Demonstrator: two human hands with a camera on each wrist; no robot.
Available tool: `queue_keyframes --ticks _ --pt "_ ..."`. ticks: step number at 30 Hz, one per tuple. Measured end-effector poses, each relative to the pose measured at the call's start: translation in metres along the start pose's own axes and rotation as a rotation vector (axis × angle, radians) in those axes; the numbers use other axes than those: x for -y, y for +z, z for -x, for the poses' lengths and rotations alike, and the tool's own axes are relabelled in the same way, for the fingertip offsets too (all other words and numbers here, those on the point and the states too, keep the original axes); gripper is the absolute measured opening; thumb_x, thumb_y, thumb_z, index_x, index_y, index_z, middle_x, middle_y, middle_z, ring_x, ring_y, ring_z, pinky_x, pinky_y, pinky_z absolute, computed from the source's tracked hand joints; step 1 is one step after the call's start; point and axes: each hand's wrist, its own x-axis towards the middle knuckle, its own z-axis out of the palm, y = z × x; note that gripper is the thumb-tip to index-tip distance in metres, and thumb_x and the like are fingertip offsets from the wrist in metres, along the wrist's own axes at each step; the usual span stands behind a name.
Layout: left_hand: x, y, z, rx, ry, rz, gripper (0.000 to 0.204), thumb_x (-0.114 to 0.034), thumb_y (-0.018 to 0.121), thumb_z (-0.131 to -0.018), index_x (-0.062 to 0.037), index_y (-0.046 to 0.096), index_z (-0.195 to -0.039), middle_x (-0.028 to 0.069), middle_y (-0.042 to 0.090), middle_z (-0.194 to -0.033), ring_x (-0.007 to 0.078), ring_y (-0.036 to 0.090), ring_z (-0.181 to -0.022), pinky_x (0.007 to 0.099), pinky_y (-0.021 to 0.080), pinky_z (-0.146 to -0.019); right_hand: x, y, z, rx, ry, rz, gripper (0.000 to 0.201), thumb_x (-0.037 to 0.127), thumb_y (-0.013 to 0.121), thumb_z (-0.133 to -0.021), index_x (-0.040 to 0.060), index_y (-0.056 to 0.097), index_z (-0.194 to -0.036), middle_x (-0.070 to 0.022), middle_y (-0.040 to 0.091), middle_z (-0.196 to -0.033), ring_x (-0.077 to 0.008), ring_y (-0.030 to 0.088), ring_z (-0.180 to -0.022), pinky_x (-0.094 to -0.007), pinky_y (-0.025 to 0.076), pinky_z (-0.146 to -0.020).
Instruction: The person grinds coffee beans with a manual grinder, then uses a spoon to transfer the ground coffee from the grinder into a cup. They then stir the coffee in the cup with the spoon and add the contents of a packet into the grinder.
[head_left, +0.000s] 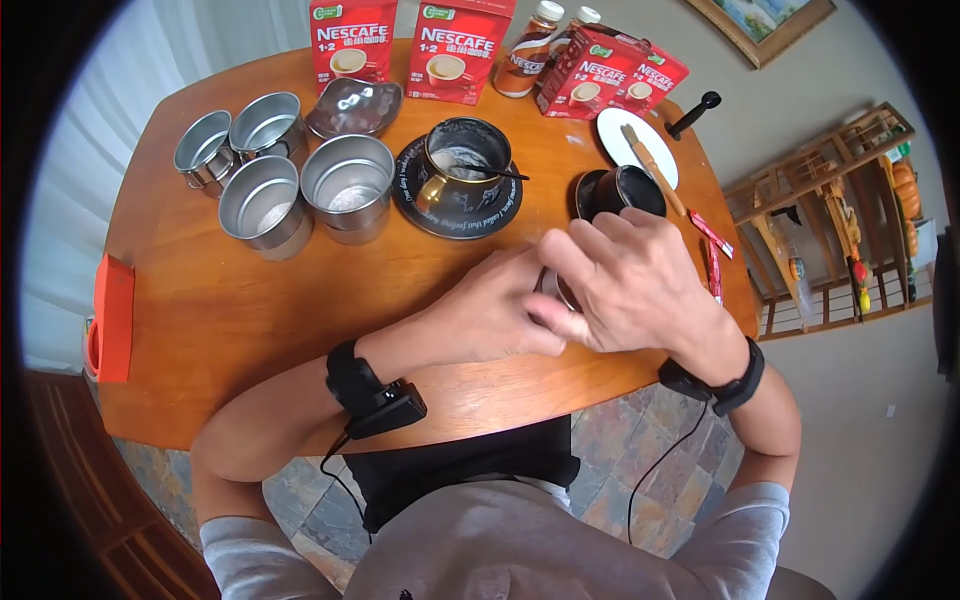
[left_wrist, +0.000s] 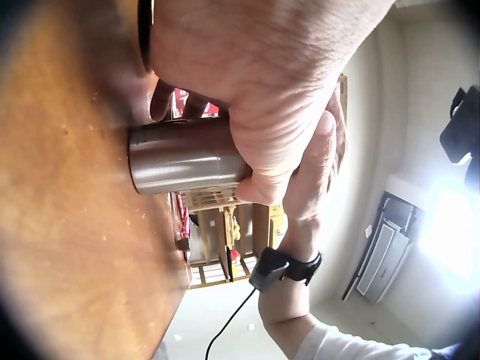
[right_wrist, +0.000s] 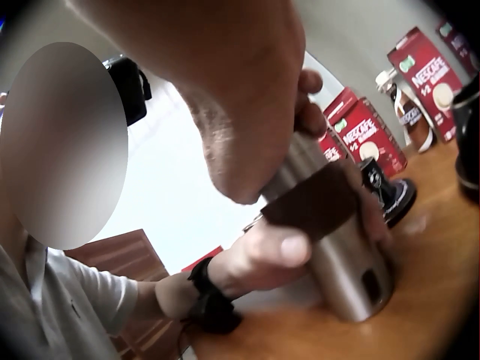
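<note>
The cylinder (right_wrist: 341,274) is upright near the front edge of the table (head_left: 250,345), its long axis vertical, base at the tabletop and top end up inside the hands; a brown band (right_wrist: 311,206) wraps its middle. The left hand (head_left: 480,310) curls round its side, thumb across the band. The right hand (head_left: 625,280) is over the top end with fingers bent; what its fingertips pinch is hidden. The hands overlap in the head view. Four steel cups (head_left: 350,195) stand open at the person's left, the two nearer ones with something pale at the bottom. A black mug (head_left: 478,188) sits on a dark saucer (head_left: 412,205), holding a spoon (head_left: 495,171) and something whitish. Beyond the right hand is a dark cup (head_left: 640,190); its contents cannot be made out.
</note>
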Motion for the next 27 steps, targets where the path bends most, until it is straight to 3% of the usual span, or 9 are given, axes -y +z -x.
queue_keyframes --ticks 2,6,11,14,17,20,21,26,27 --pt "-0.006 -0.001 -0.001 -0.005 -0.073 0.019 0.058 -0.013 0.081 -0.070 -0.0038 0.055 -0.121 0.0160 0.067 -0.092 0.0343 0.068 -0.083 0.0429 0.052 -0.074 -0.002 0.007 0.002 -0.065 0.029 -0.075 0.036 0.043 0.070 -0.093 0.0098 0.055 -0.092 -0.0056 0.054 -0.065 -0.0247 0.060 -0.055 -0.0379 0.047 -0.052" --pt "-0.018 0.000 0.000 -0.066 -0.013 0.011 0.055 -0.012 0.079 -0.071 -0.0040 0.055 -0.121 0.0169 0.067 -0.095 0.0349 0.068 -0.085 0.0440 0.053 -0.076 0.028 0.008 0.004 -0.057 0.402 0.015 0.040 0.047 0.066 -0.095 0.0084 0.057 -0.092 -0.0075 0.056 -0.064 -0.0279 0.059 -0.056 -0.0400 0.047 -0.052" --pt "-0.004 0.000 0.000 -0.031 0.058 -0.002 0.054 -0.012 0.079 -0.072 -0.0036 0.055 -0.120 0.0174 0.067 -0.100 0.0367 0.067 -0.090 0.0439 0.053 -0.079 -0.007 0.002 0.005 -0.062 -0.033 -0.098 0.042 0.049 0.066 -0.096 0.0088 0.056 -0.091 -0.0063 0.054 -0.069 -0.0257 0.058 -0.056 -0.0381 0.045 -0.052" --pt "-0.016 -0.003 0.001 -0.030 -0.065 -0.023 0.053 -0.012 0.079 -0.072 -0.0029 0.055 -0.118 0.0181 0.067 -0.104 0.0378 0.066 -0.095 0.0434 0.053 -0.083 -0.001 0.017 0.011 -0.138 0.045 -0.069 0.039 0.045 0.071 -0.091 0.0092 0.057 -0.093 -0.0041 0.053 -0.066 -0.0230 0.059 -0.056 -0.0345 0.047 -0.053" --pt "-0.017 -0.002 -0.001 -0.042 -0.111 -0.024 0.054 -0.013 0.082 -0.072 -0.0027 0.056 -0.118 0.0178 0.067 -0.107 0.0356 0.067 -0.097 0.0416 0.053 -0.087 0.027 0.017 0.009 -0.102 0.337 0.087 0.039 0.046 0.070 -0.091 0.0099 0.055 -0.087 -0.0048 0.055 -0.068 -0.0230 0.061 -0.058 -0.0369 0.047 -0.052" --pt "-0.007 0.001 -0.002 -0.039 -0.033 -0.039 0.059 -0.014 0.086 -0.072 -0.0026 0.056 -0.121 0.0157 0.066 -0.109 0.0302 0.067 -0.100 0.0394 0.053 -0.089 0.030 0.018 0.009 -0.137 0.375 0.073 0.041 0.047 0.072 -0.089 0.0097 0.055 -0.086 -0.0048 0.059 -0.068 -0.0232 0.065 -0.059 -0.0364 0.050 -0.052" --pt "-0.013 -0.002 0.001 -0.002 -0.118 0.029 0.064 -0.014 0.088 -0.073 -0.0027 0.056 -0.126 0.0125 0.066 -0.113 0.0231 0.066 -0.105 0.0382 0.053 -0.092 0.032 0.019 0.011 -0.164 0.423 0.047 0.044 0.050 0.072 -0.089 0.0096 0.056 -0.087 -0.0053 0.060 -0.068 -0.0236 0.065 -0.058 -0.0366 0.050 -0.053" --pt "-0.023 0.001 0.002 -0.019 -0.133 0.081 0.058 -0.007 0.083 -0.078 -0.0041 0.056 -0.129 0.0059 0.064 -0.117 0.0150 0.062 -0.110 0.0346 0.052 -0.096 0.040 0.030 0.023 -0.328 0.554 -0.125 0.058 0.066 0.072 -0.089 0.0089 0.059 -0.089 -0.0080 0.061 -0.069 -0.0254 0.066 -0.059 -0.0381 0.051 -0.054" --pt "-0.026 0.001 0.003 -0.014 -0.153 0.115 0.056 -0.007 0.083 -0.079 -0.0044 0.056 -0.129 0.0052 0.064 -0.116 0.0143 0.062 -0.109 0.0338 0.052 -0.096 0.040 0.033 0.031 -0.364 0.561 -0.216 0.064 0.070 0.073 -0.086 0.0072 0.064 -0.098 -0.0100 0.061 -0.069 -0.0278 0.067 -0.060 -0.0397 0.051 -0.055"
